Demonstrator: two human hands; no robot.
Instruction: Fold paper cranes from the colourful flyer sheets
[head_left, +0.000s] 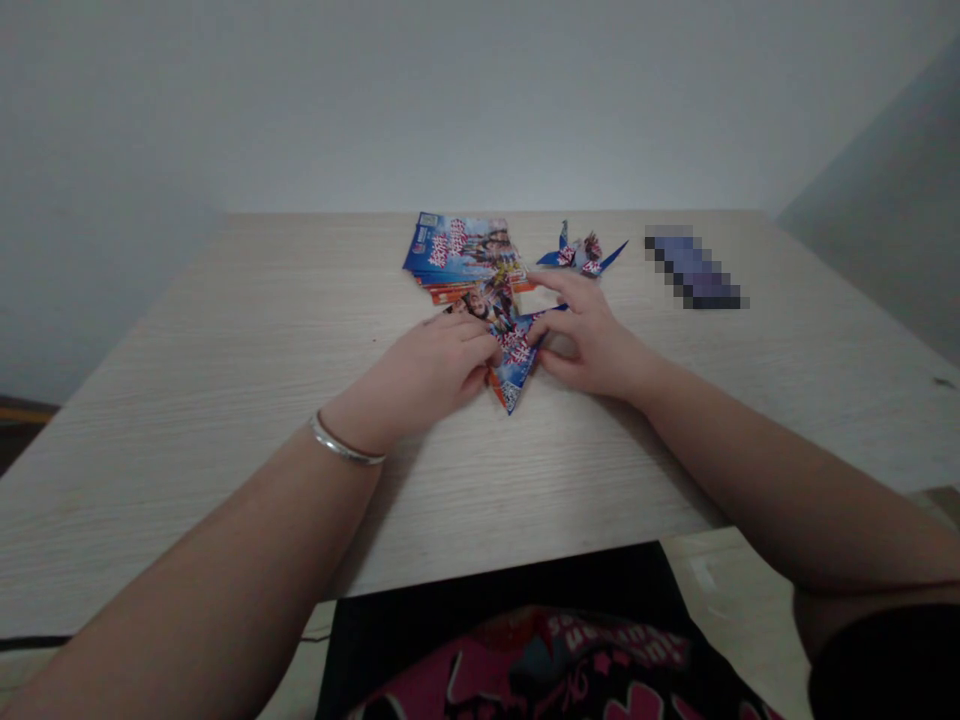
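In hands (439,365)—paper (516,345), tip seemingly nearward

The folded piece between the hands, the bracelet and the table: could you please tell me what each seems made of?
Folded piece: likely printed paper, judging by its straight folded edges; gloss is unclear. Bracelet: probably polished, silver-coloured metal, given its bright highlights. Table: pale, fairly matte wood or wood-look laminate, from its fine grain lines.

A pixelated object (694,270) lies on the table (225,380).
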